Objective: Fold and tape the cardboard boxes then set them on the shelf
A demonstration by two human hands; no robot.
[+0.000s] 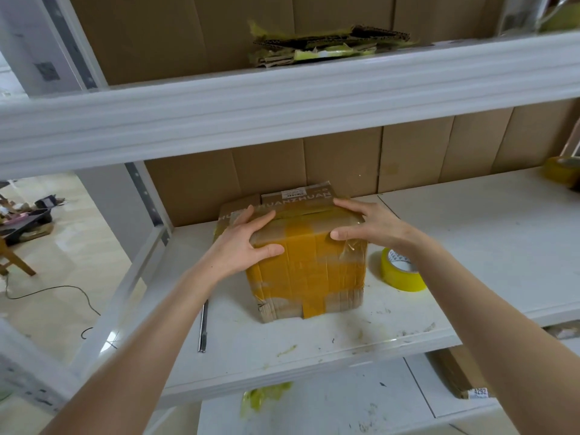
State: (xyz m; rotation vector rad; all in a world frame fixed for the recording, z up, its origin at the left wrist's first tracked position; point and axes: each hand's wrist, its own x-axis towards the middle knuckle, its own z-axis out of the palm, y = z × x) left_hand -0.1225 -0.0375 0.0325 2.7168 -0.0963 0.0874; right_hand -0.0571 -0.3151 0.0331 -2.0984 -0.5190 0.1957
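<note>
A brown cardboard box [306, 274] covered with wide yellowish tape strips stands on the white middle shelf [345, 340]. My left hand [248, 243] grips its top left edge, fingers over the top and thumb on the front face. My right hand [361, 224] grips the top right edge the same way. A roll of yellow tape [401, 273] lies on the shelf just right of the box, behind my right forearm.
A thin metal rod [203, 324] lies on the shelf left of the box. Flattened cardboard [329, 47] with tape scraps sits on the upper shelf. Another tape roll [561, 171] rests at the far right. Cardboard sheets line the shelf back. A cable [47, 290] runs over the floor at left.
</note>
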